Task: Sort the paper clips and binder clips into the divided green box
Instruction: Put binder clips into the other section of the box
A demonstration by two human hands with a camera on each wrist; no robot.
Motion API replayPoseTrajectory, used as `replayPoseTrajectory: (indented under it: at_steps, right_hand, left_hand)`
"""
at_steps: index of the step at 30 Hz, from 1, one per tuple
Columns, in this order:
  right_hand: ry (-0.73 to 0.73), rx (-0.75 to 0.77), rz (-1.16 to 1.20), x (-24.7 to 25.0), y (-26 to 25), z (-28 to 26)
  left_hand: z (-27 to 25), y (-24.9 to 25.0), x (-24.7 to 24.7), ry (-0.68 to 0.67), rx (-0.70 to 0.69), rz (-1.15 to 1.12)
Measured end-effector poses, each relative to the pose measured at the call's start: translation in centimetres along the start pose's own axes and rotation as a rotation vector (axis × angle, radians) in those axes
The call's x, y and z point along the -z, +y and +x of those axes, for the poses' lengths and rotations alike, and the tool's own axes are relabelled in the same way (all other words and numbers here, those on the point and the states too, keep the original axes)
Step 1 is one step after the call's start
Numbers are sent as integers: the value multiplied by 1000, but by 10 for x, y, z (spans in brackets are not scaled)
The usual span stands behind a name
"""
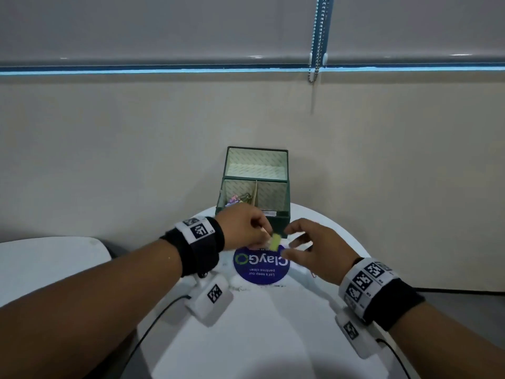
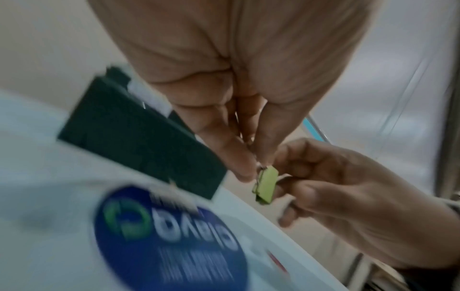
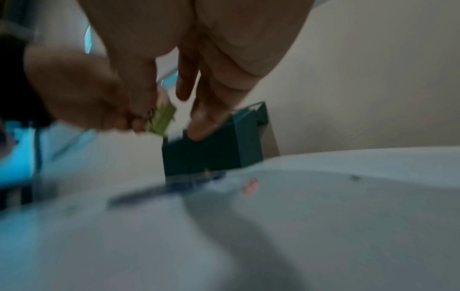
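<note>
The divided green box [image 1: 284, 220] stands at the far edge of the round white table [image 1: 259, 337]. Its front left compartment holds several coloured binder clips [image 1: 237, 199]. Just in front of the box, above the table, my left hand [image 1: 266, 233] pinches a light green binder clip [image 1: 274, 241] by its wire handle; the left wrist view shows this clip [image 2: 266, 185] hanging from the fingertips [image 2: 245, 167]. My right hand [image 1: 293, 243] hovers right beside the clip with loosely bent fingers and holds nothing. The right wrist view is blurred and shows the clip [image 3: 161, 120] left of my right fingers [image 3: 206, 122].
A round blue sticker [image 1: 262, 266] lies on the table under the hands. A small red item [image 1: 313, 274], perhaps a paper clip, lies under my right hand. Another white table [image 1: 49, 261] stands to the left. A wall rises right behind the box.
</note>
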State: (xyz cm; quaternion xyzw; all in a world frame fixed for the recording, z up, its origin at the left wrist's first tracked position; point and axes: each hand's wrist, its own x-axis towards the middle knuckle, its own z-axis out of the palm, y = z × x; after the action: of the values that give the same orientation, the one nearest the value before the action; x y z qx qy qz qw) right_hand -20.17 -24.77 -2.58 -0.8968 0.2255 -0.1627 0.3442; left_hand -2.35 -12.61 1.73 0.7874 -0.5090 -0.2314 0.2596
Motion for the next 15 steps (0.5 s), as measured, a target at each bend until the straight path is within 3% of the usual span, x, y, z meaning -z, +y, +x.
replayPoseTrajectory:
  at_steps: [4,6,12,15]
  right_hand:
    - [92,-33,-69,9,3,19]
    - [97,-80,-81,11,9,31]
    - [76,-229,-146,26,17,64]
    - [-183,-358,-364,33,7,64]
  left_hand:
    - [21,-11,45,334,58,78]
    - [33,-20,59,415,104,99]
    - [51,-43,68,323,110,283]
    - [53,-57,60,365,101,336]
